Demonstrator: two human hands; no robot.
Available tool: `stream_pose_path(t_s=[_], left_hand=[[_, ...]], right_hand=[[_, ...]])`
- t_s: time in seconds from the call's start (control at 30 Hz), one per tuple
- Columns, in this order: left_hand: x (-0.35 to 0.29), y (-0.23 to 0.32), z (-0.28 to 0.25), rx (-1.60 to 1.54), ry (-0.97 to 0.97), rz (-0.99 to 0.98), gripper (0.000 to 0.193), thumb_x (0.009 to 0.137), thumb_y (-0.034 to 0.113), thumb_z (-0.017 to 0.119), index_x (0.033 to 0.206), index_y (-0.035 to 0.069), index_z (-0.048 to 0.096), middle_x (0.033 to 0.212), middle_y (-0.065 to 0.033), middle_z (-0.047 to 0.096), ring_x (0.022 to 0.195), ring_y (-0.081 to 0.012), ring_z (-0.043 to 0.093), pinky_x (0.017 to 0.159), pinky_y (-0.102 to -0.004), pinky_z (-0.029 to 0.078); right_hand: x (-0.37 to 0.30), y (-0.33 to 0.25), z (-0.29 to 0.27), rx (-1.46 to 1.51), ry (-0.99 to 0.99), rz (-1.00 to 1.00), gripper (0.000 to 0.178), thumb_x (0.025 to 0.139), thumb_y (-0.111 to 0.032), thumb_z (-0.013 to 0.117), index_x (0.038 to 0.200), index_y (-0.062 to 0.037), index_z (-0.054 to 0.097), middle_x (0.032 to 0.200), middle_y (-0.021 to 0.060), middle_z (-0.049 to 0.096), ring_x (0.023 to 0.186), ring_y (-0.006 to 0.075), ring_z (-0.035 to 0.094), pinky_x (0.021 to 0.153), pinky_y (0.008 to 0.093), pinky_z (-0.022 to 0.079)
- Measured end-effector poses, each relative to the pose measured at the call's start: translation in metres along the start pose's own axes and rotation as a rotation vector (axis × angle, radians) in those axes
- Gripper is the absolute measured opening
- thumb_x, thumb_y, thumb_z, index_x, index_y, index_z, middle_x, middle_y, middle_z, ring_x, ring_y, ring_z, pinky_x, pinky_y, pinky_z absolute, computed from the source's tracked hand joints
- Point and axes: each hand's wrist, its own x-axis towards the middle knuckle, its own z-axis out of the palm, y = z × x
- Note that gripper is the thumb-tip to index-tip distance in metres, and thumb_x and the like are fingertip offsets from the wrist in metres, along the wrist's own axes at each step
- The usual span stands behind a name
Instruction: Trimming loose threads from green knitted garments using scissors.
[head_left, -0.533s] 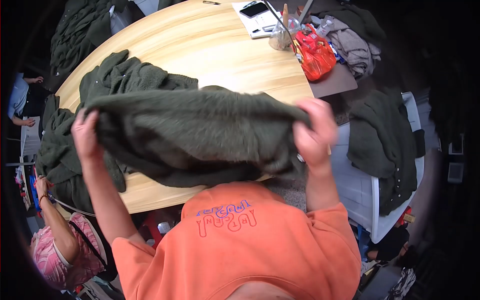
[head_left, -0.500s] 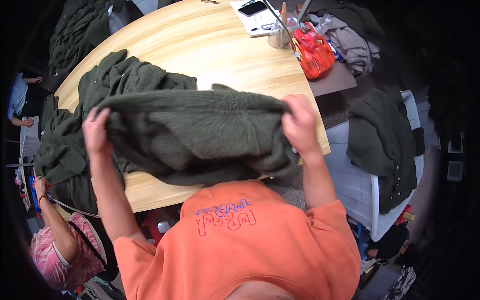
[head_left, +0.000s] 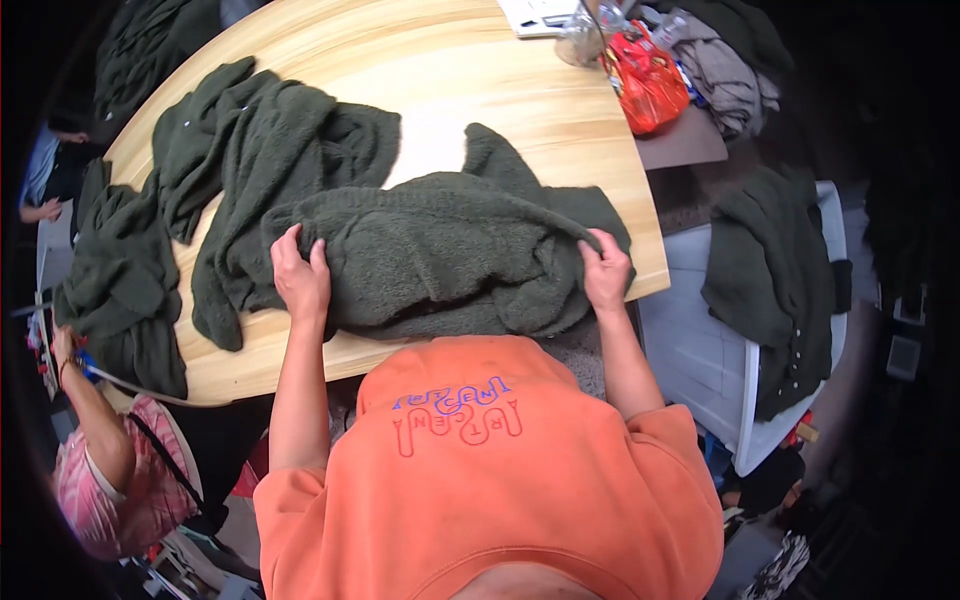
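Observation:
A dark green, fuzzy knit sweater lies bunched across the table's near edge, right in front of me. Its left end is pinched in my left hand, with fingertips on the ribbed edge. My right hand grips the rolled edge at the other end. Between the hands the fabric sags in folds, and a sleeve-like part sticks out on the far side. Against its left side rests a heap of similar dark green knits.
The light wood table has a curved far edge. At right, a white bin has a buttoned green cardigan over it. A red plastic bag sits at the far right. A co-worker in a pink top handles another green knit at left.
The sweater, stretched and lifted between my hands before, has come down onto the table. My left hand has moved right, closer to my right hand. The view has shifted slightly.

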Motion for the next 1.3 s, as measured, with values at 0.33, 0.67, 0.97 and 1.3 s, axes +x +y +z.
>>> stream_pose_path(t_s=[0.33,0.67,0.97,1.3], left_hand=[[0.015,0.008,-0.022,-1.219,-0.157,-0.574,0.005,0.081,0.002,0.057,0.083,-0.001,0.061,0.079,-0.003,0.062,0.069,-0.0062,0.053,0.063,-0.0203,0.043],[-0.003,0.1,-0.045,-1.646,-0.72,-0.619,0.014,0.075,-0.004,0.057,0.088,-0.003,0.06,0.082,-0.0068,0.063,0.069,-0.0095,0.058,0.064,-0.0231,0.048],[-0.016,0.106,-0.039,-1.55,-0.886,-0.342,0.006,0.077,-0.001,0.059,0.083,0.0,0.062,0.081,-0.0008,0.057,0.072,-0.0053,0.05,0.065,-0.0194,0.039],[-0.024,0.108,-0.048,-1.202,-0.694,-0.359,0.004,0.076,-0.002,0.061,0.079,-0.002,0.063,0.067,0.001,0.056,0.062,-0.0052,0.048,0.053,-0.0202,0.037]], right_hand=[[0.014,-0.033,-0.014,-0.201,-0.208,-0.354,0.028,0.078,0.01,0.045,0.101,0.0013,0.059,0.092,0.0093,0.061,0.08,0.0171,0.056,0.074,0.0251,0.043],[-0.028,-0.179,0.011,0.237,-0.82,-0.979,0.032,0.059,0.01,0.056,0.09,0.004,0.051,0.073,0.0128,0.054,0.062,0.0272,0.055,0.054,0.0349,0.047],[-0.009,-0.166,0.045,0.003,-0.356,-1.191,0.023,0.057,0.0,0.061,0.08,0.0011,0.057,0.067,0.0067,0.053,0.049,0.0173,0.047,0.041,0.0272,0.037],[-0.011,-0.161,0.054,0.004,-0.344,-1.099,0.02,0.06,0.007,0.059,0.078,0.0019,0.055,0.078,0.0127,0.057,0.056,0.0234,0.054,0.048,0.0291,0.044]])
